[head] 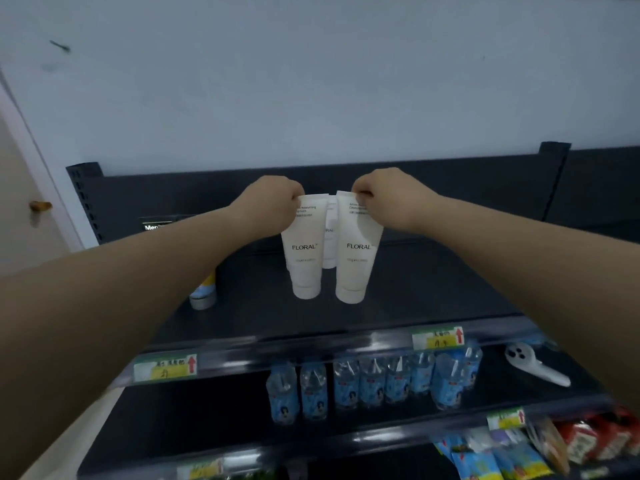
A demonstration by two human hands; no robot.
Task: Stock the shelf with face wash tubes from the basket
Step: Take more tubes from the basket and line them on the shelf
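Two white face wash tubes marked FLORAL stand cap-down on the dark top shelf. My left hand pinches the crimped top of the left tube. My right hand pinches the top of the right tube. A third white tube stands just behind them, seen through the gap between the two. The basket is not in view.
A small yellow and blue container stands on the top shelf to the left, partly behind my left forearm. The shelf below holds several clear water bottles and a white handheld device. Snack packets fill the lowest shelf at right.
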